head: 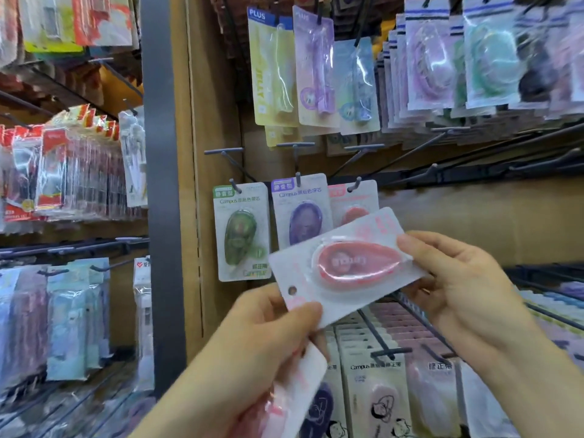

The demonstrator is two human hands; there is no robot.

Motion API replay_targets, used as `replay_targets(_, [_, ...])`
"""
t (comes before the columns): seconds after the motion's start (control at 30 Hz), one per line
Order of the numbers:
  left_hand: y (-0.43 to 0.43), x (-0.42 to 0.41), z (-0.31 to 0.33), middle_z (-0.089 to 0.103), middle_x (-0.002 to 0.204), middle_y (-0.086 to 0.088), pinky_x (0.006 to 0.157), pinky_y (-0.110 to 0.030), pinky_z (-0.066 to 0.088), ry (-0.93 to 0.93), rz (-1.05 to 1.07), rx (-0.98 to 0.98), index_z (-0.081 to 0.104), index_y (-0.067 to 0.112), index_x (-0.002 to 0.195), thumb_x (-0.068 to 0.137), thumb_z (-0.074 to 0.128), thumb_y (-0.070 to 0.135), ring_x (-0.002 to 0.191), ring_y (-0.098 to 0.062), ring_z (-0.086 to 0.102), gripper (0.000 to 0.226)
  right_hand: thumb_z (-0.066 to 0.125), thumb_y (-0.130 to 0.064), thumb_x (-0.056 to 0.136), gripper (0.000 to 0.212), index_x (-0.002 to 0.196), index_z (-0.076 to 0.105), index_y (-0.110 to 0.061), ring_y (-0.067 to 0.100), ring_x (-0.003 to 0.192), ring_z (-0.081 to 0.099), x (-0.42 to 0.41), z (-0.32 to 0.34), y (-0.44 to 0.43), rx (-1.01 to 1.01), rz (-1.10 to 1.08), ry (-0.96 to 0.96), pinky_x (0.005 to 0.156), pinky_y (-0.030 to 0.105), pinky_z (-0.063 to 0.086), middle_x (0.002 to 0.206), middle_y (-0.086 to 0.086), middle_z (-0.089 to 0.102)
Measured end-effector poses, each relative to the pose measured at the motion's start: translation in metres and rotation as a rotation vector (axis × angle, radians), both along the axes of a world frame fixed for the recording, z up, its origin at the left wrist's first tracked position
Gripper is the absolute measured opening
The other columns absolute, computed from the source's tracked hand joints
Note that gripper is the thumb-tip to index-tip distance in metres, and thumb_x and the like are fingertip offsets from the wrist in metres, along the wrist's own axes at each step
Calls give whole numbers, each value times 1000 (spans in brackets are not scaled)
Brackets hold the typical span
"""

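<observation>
A carded pack with a pink correction tape (347,267) is held tilted in front of a shop's peg wall. My left hand (262,343) pinches its hole end with the thumb on top. Under the same hand a second pink pack (294,393) is held against the palm. My right hand (467,289) pinches the other end of the upper pack between thumb and fingers. Behind it, on pegs, hang a green tape pack (241,232), a purple one (301,213) and a pink one (352,200), the pink partly hidden.
Metal pegs (227,156) jut out from the brown board. Yellow, purple and blue PLUS packs (275,71) hang above, with more carded packs (458,61) at the upper right. Rows of packs (379,384) hang below my hands. A dark post (161,184) divides off the left shelves.
</observation>
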State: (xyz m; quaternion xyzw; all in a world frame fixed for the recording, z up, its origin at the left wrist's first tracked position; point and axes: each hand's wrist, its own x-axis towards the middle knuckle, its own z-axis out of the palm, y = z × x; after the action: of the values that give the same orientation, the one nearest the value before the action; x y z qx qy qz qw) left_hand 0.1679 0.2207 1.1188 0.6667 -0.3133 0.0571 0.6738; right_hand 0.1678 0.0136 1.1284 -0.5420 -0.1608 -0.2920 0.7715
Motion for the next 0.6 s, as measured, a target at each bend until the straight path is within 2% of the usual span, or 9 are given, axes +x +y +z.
replay_targets(0.07, [-14, -2, -5, 60, 56, -11, 37, -12, 33, 1, -14, -12, 66, 10, 61, 93, 55, 7, 35, -7, 45, 34, 66, -32, 79, 21, 79, 76, -14, 12, 63, 63, 0, -3, 6, 105, 16, 24, 62, 28, 53, 73, 2, 72])
replay_targets(0.13, [-25, 2, -7, 58, 54, -9, 36, -12, 31, 3, 36, -97, 62, 7, 63, 93, 56, 11, 33, -6, 42, 31, 59, -41, 82, 30, 91, 75, -18, 10, 67, 66, -4, -7, 13, 157, 157, -16, 68, 30, 51, 82, 2, 73])
replay_targets(0.2, [-33, 3, -7, 57, 54, -9, 36, -12, 30, -5, 58, -152, 58, 5, 65, 90, 58, 15, 33, -4, 40, 27, 60, -34, 82, 38, 115, 68, -17, 13, 84, 70, -9, -9, 20, 39, 244, -92, 78, 32, 56, 102, 3, 74])
replay_targets(0.27, [-39, 3, -10, 58, 59, -11, 38, -12, 30, -12, 44, -97, 60, 5, 69, 91, 57, 17, 34, -2, 40, 25, 66, -19, 78, 42, 120, 64, -14, 22, 97, 72, -11, -6, 23, -45, 188, -150, 82, 35, 60, 107, 8, 75])
replay_targets(0.43, [-31, 3, -5, 66, 65, -10, 39, -12, 29, -33, 91, -23, 66, 13, 67, 89, 61, 21, 37, -3, 37, 24, 70, -14, 72, 47, 119, 62, -14, 27, 97, 72, -4, 7, 6, -49, 77, -142, 73, 34, 59, 105, 11, 74])
replay_targets(0.53, [-23, 6, 6, 67, 68, -11, 41, -10, 30, -146, 181, -55, 68, 9, 76, 91, 62, 16, 40, -1, 40, 19, 77, -13, 60, 68, 123, 54, -20, 26, 90, 73, -3, 10, -6, -23, 79, -124, 67, 33, 59, 108, 10, 72])
replay_targets(0.6, [-20, 11, 16, 59, 59, -4, 42, -11, 30, -269, 270, -21, 66, 14, 73, 92, 61, 15, 43, -3, 37, 19, 78, -14, 59, 67, 121, 54, -21, 23, 80, 73, -3, 11, -15, 6, 96, -134, 60, 31, 59, 101, 11, 73])
